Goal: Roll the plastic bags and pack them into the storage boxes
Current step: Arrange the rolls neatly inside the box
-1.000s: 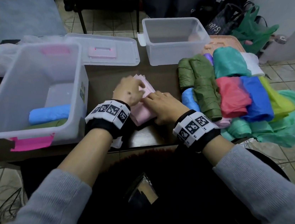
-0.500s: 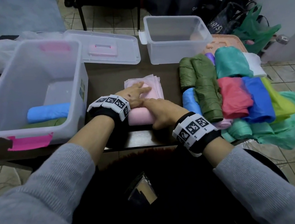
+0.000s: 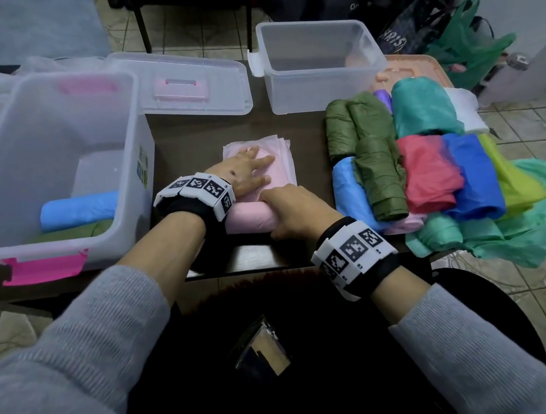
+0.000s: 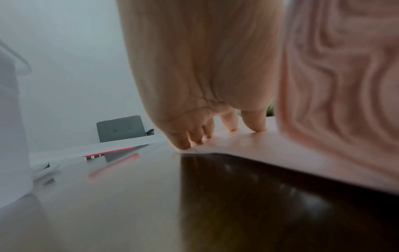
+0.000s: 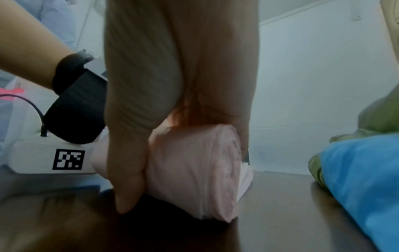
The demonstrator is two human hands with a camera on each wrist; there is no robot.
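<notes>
Left fingers (image 3: 260, 160) now flat on pink bag (image 3: 279, 158), roll under right fingers (image 3: 275, 194).

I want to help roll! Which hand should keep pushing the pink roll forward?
Probably the right hand. It already grips the pink roll, thumb curled round it. The left hand lies flat on the unrolled part, pressing it to the table.
</notes>
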